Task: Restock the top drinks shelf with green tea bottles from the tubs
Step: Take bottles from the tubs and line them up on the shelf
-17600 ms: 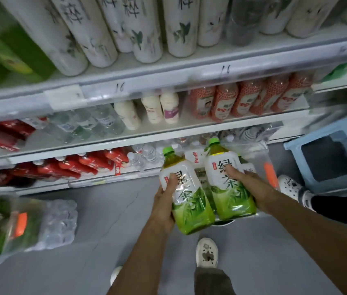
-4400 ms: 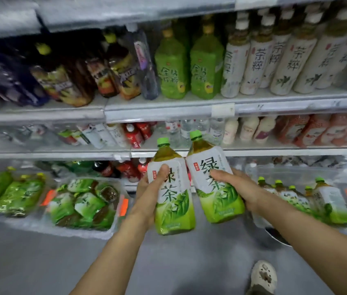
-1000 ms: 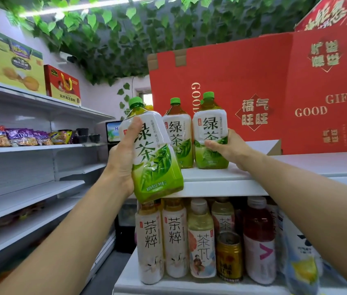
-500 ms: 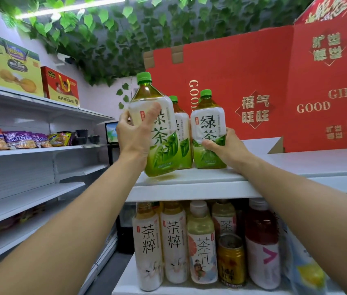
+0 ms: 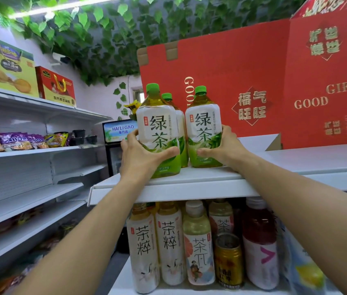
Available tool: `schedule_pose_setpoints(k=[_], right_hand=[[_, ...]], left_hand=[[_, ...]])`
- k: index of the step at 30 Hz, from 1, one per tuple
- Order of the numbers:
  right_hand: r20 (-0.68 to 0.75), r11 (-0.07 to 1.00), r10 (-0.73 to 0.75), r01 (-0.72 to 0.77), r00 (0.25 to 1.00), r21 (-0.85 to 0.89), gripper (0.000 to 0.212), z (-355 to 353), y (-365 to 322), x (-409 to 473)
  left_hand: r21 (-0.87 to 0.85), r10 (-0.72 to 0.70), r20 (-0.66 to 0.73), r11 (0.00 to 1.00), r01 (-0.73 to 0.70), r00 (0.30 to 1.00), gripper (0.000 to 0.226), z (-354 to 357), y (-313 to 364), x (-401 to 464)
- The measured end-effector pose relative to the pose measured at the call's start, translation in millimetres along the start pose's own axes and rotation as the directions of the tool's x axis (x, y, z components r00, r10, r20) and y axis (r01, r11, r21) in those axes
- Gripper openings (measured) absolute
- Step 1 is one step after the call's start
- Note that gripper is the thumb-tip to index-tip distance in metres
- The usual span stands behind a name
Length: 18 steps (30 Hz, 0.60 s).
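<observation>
Top shelf [image 5: 189,184], white, near its left end: three green tea bottles, all upright, long axes vertical, green caps up, printed labels facing the camera. Each holds amber-green liquid, visible in the clear shoulder above the label.

Left bottle [image 5: 157,133] sits at the shelf's front edge. Left hand [image 5: 140,158] wraps its lower part, thumb across the front of the label, fingers curled round the far side.

Right bottle [image 5: 203,128] stands just beside it, a little farther back. Right hand [image 5: 223,150] grips its base, thumb in front, fingers closed round the right side.

Third bottle [image 5: 169,101] stands behind the gap between the two; only its cap, shoulder and a strip of label show.

Red gift boxes [image 5: 253,77] stand behind the bottles on the same shelf.

Shelf below: white-labelled tea bottles [image 5: 142,248], a gold can [image 5: 228,260], a red drink bottle [image 5: 259,248]. Their tops are cut off by the shelf lip; items farther right are blurred.

Side shelves [image 5: 25,150] to the left hold snack packets [image 5: 8,140] and cartons [image 5: 6,64]; print too small to read. Tubs not in frame.
</observation>
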State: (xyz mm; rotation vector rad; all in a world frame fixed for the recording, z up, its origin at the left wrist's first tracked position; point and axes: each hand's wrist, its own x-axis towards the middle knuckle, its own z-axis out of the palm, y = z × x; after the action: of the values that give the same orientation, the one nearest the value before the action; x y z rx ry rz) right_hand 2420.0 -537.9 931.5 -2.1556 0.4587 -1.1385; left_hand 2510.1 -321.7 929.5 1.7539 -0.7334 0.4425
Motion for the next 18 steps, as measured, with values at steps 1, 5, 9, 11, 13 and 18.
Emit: schedule_pose_setpoints(k=[1, 5, 9, 11, 13, 18], right_hand=[[0.005, 1.000, -0.002, 0.002, 1.000, 0.013, 0.101, -0.1, 0.5, 0.6], [0.033, 0.998, -0.003, 0.001, 0.999, 0.058, 0.096, -0.9, 0.2, 0.3], [0.051, 0.996, 0.027, -0.031, 0.998, 0.080, 0.089, -1.6, -2.0, -1.3], [0.047, 0.997, 0.039, -0.043, 0.998, 0.070, 0.086, -2.1, -3.8, -2.8], [0.047, 0.997, 0.049, -0.052, 0.998, 0.063, 0.086, -2.9, -5.3, -3.8], [0.035, 0.998, 0.065, -0.065, 0.997, 0.020, 0.086, -2.9, -9.1, -10.0]], left_hand=[[-0.003, 0.003, 0.002, 1.000, -0.003, 1.000, 0.123, -1.4, -0.6, 1.4], [-0.167, -0.011, 0.092, 0.986, 0.026, 0.996, 0.110, -9.1, -3.0, 8.2], [-0.247, -0.008, 0.157, 0.968, 0.047, 0.988, 0.098, -11.5, -4.8, 9.0], [-0.277, 0.001, 0.172, 0.960, 0.047, 0.985, 0.102, -11.9, -4.9, 9.1], [-0.290, 0.013, 0.171, 0.956, 0.037, 0.985, 0.111, -11.7, -6.6, 9.9], [-0.257, 0.037, 0.159, 0.966, 0.005, 0.987, 0.115, -10.9, -9.1, 8.4]])
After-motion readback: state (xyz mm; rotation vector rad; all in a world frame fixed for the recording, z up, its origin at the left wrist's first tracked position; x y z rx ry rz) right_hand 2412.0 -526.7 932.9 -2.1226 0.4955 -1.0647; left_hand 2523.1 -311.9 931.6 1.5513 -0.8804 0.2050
